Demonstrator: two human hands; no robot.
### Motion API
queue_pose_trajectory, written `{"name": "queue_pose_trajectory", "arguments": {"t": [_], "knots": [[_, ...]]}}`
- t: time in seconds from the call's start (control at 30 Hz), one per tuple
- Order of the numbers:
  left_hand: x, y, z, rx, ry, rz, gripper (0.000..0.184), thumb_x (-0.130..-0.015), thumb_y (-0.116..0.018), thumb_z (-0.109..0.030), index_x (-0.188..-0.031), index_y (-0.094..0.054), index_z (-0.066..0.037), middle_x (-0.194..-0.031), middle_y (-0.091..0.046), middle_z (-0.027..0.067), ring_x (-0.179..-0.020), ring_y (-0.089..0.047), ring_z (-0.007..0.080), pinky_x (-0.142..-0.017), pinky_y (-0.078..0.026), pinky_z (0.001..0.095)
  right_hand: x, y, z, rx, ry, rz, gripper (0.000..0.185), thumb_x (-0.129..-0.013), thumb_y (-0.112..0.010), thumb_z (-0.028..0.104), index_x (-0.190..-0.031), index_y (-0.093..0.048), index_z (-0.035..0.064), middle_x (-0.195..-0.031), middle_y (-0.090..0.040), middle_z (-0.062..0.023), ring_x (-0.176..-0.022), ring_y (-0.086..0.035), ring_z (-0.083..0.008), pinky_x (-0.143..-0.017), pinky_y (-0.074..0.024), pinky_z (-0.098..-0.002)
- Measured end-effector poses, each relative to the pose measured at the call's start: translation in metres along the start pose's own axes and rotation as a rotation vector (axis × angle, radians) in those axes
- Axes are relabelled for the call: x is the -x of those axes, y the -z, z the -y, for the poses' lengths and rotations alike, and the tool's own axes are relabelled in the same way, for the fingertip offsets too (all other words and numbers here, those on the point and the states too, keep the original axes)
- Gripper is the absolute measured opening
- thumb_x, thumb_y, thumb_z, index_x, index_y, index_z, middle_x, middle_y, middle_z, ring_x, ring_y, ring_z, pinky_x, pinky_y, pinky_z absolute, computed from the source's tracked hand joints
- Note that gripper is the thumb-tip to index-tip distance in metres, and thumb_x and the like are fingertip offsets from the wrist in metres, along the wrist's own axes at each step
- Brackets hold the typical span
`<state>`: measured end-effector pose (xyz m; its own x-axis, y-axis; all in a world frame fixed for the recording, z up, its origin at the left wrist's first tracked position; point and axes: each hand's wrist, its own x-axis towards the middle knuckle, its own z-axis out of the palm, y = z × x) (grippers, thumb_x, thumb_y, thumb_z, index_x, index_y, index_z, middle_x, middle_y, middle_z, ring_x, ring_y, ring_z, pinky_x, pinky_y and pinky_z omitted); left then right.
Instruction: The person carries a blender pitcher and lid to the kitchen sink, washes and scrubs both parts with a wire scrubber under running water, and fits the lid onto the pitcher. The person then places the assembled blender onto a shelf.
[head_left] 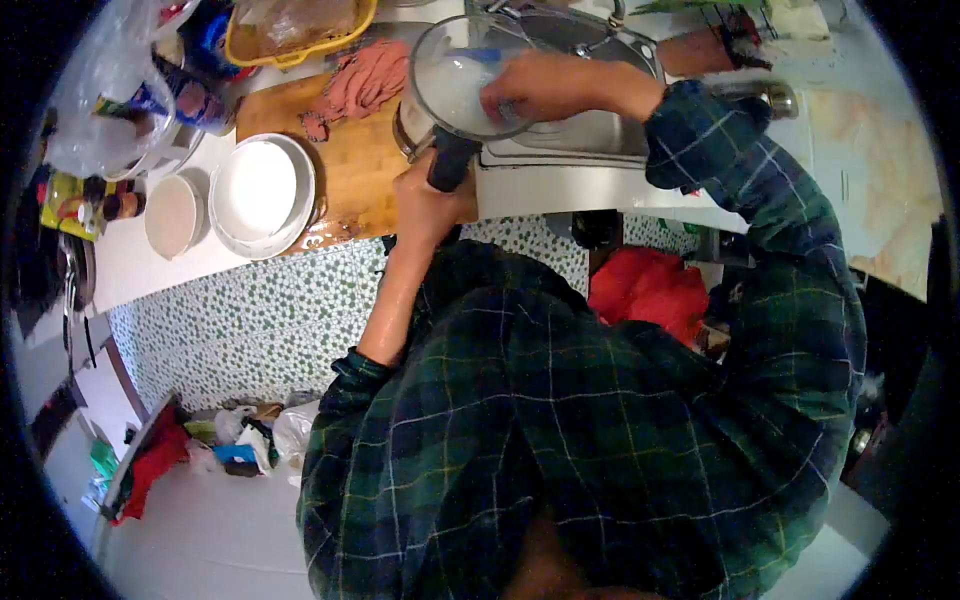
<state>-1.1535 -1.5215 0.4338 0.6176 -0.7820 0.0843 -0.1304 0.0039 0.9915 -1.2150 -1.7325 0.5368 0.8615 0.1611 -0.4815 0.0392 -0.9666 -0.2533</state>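
A round pan (pixel 450 85) with a pale, wet-looking inside and a black handle is held at the sink's left edge, over the end of the wooden cutting board. My left hand (pixel 430 195) is closed around the black handle. My right hand (pixel 530 88) reaches down inside the pan near its right wall, fingers curled together; whatever they hold, if anything, is hidden. A crumpled pink cloth (pixel 365 85) lies on the cutting board (pixel 355 180), left of the pan.
The steel sink (pixel 600 130) with its faucet (pixel 605 35) lies behind and right. Stacked white bowls (pixel 255 190) and a smaller bowl (pixel 173 217) stand left, by the counter edge. A yellow basket (pixel 285 55) and plastic bags (pixel 105 120) are at the back left.
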Motion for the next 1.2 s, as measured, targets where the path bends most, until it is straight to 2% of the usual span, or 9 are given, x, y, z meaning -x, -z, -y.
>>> {"name": "queue_pose_trajectory", "arguments": {"t": [0.23, 0.43, 0.47, 0.53, 0.7, 0.77, 0.87, 1.1, 1.2], "knots": [[-0.002, 0.005, -0.009, -0.126, -0.019, 0.043, 0.027, -0.074, -0.073, -0.023, -0.086, -0.062, -0.001, -0.068, -0.061, 0.0085, -0.059, -0.055, 0.0126, -0.059, -0.046, 0.0268, 0.040, -0.006, 0.014, -0.607, -0.288, -0.651, 0.037, -0.073, -0.054, 0.001, -0.109, -0.056, 0.0103, -0.107, -0.058, -0.0101, -0.094, -0.058, -0.0205, -0.086, -0.0438, -0.0320], [-0.009, -0.006, -0.031, -0.077, 0.024, 0.090, 0.026, -0.075, -0.072, -0.023, -0.082, -0.062, 0.000, -0.067, -0.059, 0.0020, -0.060, -0.051, 0.0084, -0.059, -0.044, 0.0244, 0.089, -0.054, -0.009, -2.001, -0.031, -1.307, 0.031, -0.078, -0.056, 0.005, -0.109, -0.055, 0.0011, -0.112, -0.056, -0.0083, -0.101, -0.055, -0.0192, -0.089, -0.0441, -0.0289], [-0.013, -0.011, -0.035, -0.087, 0.038, 0.091, 0.026, -0.075, -0.073, -0.022, -0.081, -0.062, 0.000, -0.065, -0.059, 0.0020, -0.059, -0.051, 0.0082, -0.058, -0.044, 0.0244, 0.103, -0.071, -0.019, -2.001, -0.017, -1.333, 0.031, -0.078, -0.056, 0.005, -0.109, -0.055, 0.0011, -0.112, -0.056, -0.0083, -0.101, -0.055, -0.0192, -0.089, -0.0441, -0.0289], [-0.017, -0.024, -0.055, -0.112, 0.010, 0.056, 0.026, -0.074, -0.074, -0.023, -0.079, -0.062, 0.000, -0.061, -0.057, 0.0017, -0.057, -0.050, 0.0078, -0.055, -0.043, 0.0244, 0.131, -0.105, -0.040, -0.508, -0.373, -1.549, 0.023, -0.080, -0.058, 0.013, -0.099, -0.056, 0.0016, -0.110, -0.057, -0.0097, -0.104, -0.054, -0.0239, -0.090, -0.0443, -0.0364], [-0.037, -0.067, -0.072, -0.359, -0.029, 0.223, 0.032, -0.072, -0.075, -0.027, -0.082, -0.063, 0.001, -0.063, -0.057, 0.0014, -0.058, -0.050, 0.0079, -0.056, -0.043, 0.0247, 0.205, -0.169, -0.114, -1.414, -0.406, -1.858, 0.022, -0.079, -0.060, 0.018, -0.097, -0.056, 0.0049, -0.110, -0.057, -0.0114, -0.109, -0.050, -0.0300, -0.094, -0.0403, -0.0507], [-0.048, -0.104, -0.097, -0.302, -0.018, 0.267, 0.035, -0.073, -0.074, -0.029, -0.086, -0.063, 0.002, -0.065, -0.059, 0.0022, -0.059, -0.051, 0.0082, -0.057, -0.043, 0.0248, 0.240, -0.170, -0.125, -2.376, 0.244, -1.653, 0.029, -0.080, -0.058, 0.019, -0.105, -0.055, 0.0054, -0.111, -0.057, -0.0110, -0.109, -0.050, -0.0293, -0.093, -0.0411, -0.0494], [-0.059, -0.144, -0.098, -0.380, 0.103, 0.366, 0.039, -0.074, -0.074, -0.030, -0.091, -0.062, 0.003, -0.069, -0.062, 0.0041, -0.061, -0.052, 0.0086, -0.058, -0.044, 0.0247, 0.248, -0.237, -0.161, -2.388, -0.162, -1.844, 0.034, -0.082, -0.055, 0.022, -0.112, -0.052, 0.0072, -0.112, -0.057, -0.0105, -0.110, -0.051, -0.0282, -0.091, -0.0429, -0.0467], [-0.103, -0.263, -0.126, -0.754, 0.227, 0.723, 0.042, -0.077, -0.071, -0.033, -0.094, -0.061, 0.003, -0.070, -0.063, 0.0067, -0.062, -0.054, 0.0087, -0.059, -0.045, 0.0257, 0.224, -0.382, -0.203, -2.561, -0.269, -1.782, 0.035, -0.084, -0.055, 0.025, -0.115, -0.049, 0.0095, -0.104, -0.060, -0.0080, -0.098, -0.056, -0.0237, -0.079, -0.0465, -0.0357], [-0.115, -0.315, -0.126, -0.809, 0.293, 0.806, 0.038, -0.078, -0.069, -0.035, -0.088, -0.060, 0.001, -0.064, -0.059, 0.0027, -0.052, -0.050, 0.0089, -0.051, -0.042, 0.0253, 0.234, -0.386, -0.188, -1.355, -1.032, -1.530, 0.040, -0.081, -0.059, 0.017, -0.117, -0.045, 0.0043, -0.098, -0.059, -0.0106, -0.088, -0.058, -0.0209, -0.078, -0.0456, -0.0312]]}}
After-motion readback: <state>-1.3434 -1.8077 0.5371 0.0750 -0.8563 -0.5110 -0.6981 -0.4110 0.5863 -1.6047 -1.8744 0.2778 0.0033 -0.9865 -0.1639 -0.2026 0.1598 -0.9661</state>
